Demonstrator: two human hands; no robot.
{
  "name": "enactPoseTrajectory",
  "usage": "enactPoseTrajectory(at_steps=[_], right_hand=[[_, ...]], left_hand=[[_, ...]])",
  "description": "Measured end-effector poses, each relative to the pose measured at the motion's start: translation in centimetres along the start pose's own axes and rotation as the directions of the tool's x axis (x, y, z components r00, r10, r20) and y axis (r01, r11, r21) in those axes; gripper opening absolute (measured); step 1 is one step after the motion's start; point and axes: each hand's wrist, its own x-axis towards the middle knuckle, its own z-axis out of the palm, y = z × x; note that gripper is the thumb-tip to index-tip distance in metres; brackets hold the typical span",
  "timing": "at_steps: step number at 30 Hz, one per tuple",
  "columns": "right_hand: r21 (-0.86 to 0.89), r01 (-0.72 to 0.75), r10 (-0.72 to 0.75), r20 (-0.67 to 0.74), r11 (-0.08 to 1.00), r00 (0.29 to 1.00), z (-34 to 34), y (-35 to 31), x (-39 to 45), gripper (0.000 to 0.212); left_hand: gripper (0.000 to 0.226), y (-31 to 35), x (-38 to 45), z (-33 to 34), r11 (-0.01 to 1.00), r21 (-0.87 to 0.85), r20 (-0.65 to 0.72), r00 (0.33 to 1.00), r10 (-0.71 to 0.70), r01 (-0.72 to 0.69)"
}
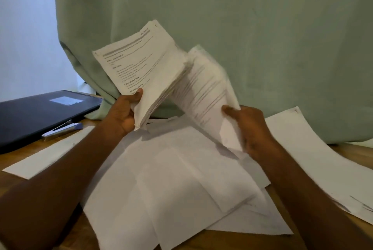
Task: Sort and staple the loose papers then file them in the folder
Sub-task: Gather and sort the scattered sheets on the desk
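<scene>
Above the middle of the wooden counter [210, 243], in the head view, both hands hold up a thick stack of printed papers [141, 64] that fans open between them. The left hand [123, 112] grips the stack's lower edge, thumb curled over the front page and fingers behind it, so that this part of the stack stands tilted with its printed headings readable as lines of text, though too small to make out. The right hand [252, 128] pinches the lower end of a few blurred sheets [207, 92] that peel away to the right from the same stack.

Beneath the hands, loose white sheets [181, 179] lie overlapped in an untidy heap on the counter, blank sides up. One more sheet [314, 157] lies apart at the right, reaching toward the near right corner, and a long strip of paper [46, 157] lies at the left, partly under the left forearm.

Farther left, a dark folder [40, 116] lies closed and flat on the counter, with a pale label on its cover. A stapler [62, 128] with a blue end rests on the folder's near edge, just beyond the strip of paper. A pale green curtain [262, 38] hangs behind everything.
</scene>
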Motion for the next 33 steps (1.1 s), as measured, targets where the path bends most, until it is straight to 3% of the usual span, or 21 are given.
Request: enactPoseTrajectory(at_steps=[3, 6, 15, 17, 19, 21, 30, 33], right_hand=[[0.472, -0.166, 0.121, 0.125, 0.866, 0.985, -2.3, -0.5, 0.7, 0.026], [0.629, -0.233, 0.129, 0.206, 0.742, 0.970, -3.0, 0.1, 0.9, 0.028], [0.680, -0.208, 0.118, 0.177, 0.703, 0.977, -3.2, 0.9, 1.4, 0.039], [0.680, -0.206, 0.121, 0.171, 0.704, 0.978, -3.1, 0.9, 1.3, 0.037], [0.680, -0.195, 0.119, 0.158, 0.706, 0.980, -3.1, 0.9, 1.3, 0.036], [0.684, -0.184, 0.122, 0.138, 0.706, 0.983, -3.2, 1.0, 1.4, 0.038], [0.712, -0.156, 0.106, 0.115, 0.685, 0.988, -3.8, 1.1, 1.7, 0.043], [0.718, -0.160, 0.101, 0.125, 0.677, 0.987, -3.9, 1.2, 1.7, 0.041]], left_hand=[[0.044, -0.4, -0.4, 0.4, 1.000, 0.009, 0.063, 0.998, -0.022, 0.021], [0.041, -1.0, -0.8, 0.8, 0.998, 0.042, 0.133, 0.989, -0.058, 0.052], [0.048, -1.7, -1.3, 1.4, 0.980, 0.193, 0.213, 0.973, -0.089, 0.047], [0.065, -1.5, -1.3, 1.4, 0.972, 0.234, 0.198, 0.978, -0.070, 0.022], [0.097, -1.4, -1.0, 1.2, 0.961, 0.275, 0.215, 0.974, -0.067, 0.005], [0.108, -1.3, -0.9, 1.1, 0.957, 0.290, 0.223, 0.973, -0.059, -0.008], [0.103, -1.6, -1.5, 1.6, 0.948, 0.317, 0.242, 0.968, -0.061, -0.019], [0.085, -1.7, -1.6, 1.7, 0.942, 0.333, 0.236, 0.971, -0.029, -0.053]])
